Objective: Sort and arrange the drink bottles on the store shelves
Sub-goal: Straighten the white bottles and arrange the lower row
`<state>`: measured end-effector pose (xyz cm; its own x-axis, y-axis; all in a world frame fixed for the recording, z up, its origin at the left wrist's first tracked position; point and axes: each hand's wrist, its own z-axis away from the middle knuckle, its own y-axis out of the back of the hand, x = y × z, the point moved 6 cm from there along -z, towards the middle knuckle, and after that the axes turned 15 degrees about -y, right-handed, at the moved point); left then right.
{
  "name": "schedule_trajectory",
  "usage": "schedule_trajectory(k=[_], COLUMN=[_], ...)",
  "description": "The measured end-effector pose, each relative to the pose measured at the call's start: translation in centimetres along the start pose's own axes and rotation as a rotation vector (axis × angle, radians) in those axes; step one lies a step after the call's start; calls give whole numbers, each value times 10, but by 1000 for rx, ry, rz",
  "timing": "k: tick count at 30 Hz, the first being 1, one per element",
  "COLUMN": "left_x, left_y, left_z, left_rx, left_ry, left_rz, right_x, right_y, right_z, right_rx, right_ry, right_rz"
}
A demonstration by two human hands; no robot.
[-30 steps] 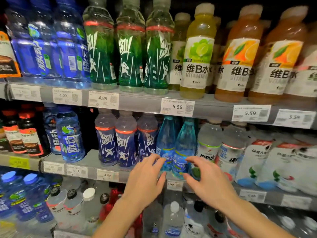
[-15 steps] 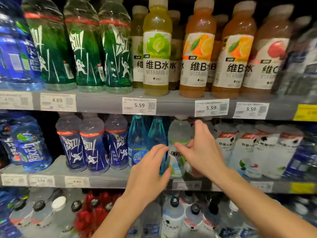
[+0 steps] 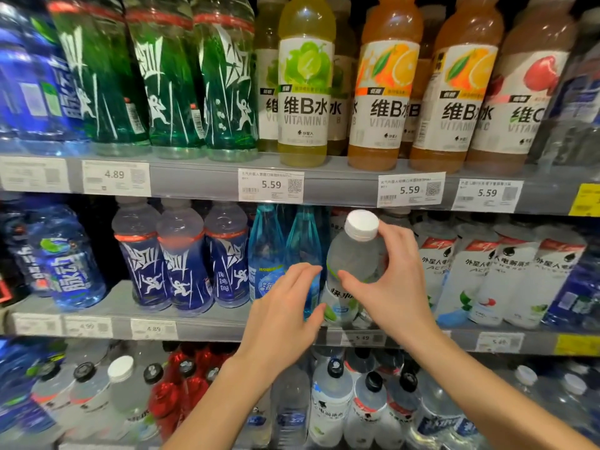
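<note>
Three store shelves carry rows of drink bottles; the middle shelf (image 3: 201, 319) holds blue sports drinks, two slim turquoise bottles (image 3: 282, 248) and white-labelled electrolyte bottles (image 3: 480, 277). On it, just right of the turquoise pair, stands a clear bottle with a white cap (image 3: 352, 254), tilted slightly toward the camera. The right hand (image 3: 389, 280) grips its upper body, thumb curled round the front, fingers behind near the cap. The left hand (image 3: 285, 306) hovers just left of that bottle with relaxed fingers in front of the turquoise bottles, holding nothing; contact cannot be told.
</note>
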<state>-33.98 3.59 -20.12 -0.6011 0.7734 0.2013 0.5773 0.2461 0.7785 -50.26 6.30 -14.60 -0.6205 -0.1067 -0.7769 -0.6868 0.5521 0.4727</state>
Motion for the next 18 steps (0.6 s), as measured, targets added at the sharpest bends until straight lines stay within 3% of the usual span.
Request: schedule_trajectory(k=[9, 14, 18], left_x=[20, 29, 13], left_y=[-1, 18, 30], left_z=[7, 24, 47], left_rx=[14, 113, 122], left_ry=[-96, -47, 17], left_rz=[136, 360, 416], right_x=[2, -29, -43], right_y=[20, 21, -2], right_z=[34, 58, 69], right_rx=[-98, -88, -178], right_ry=[39, 127, 108], right_rz=[-195, -200, -255])
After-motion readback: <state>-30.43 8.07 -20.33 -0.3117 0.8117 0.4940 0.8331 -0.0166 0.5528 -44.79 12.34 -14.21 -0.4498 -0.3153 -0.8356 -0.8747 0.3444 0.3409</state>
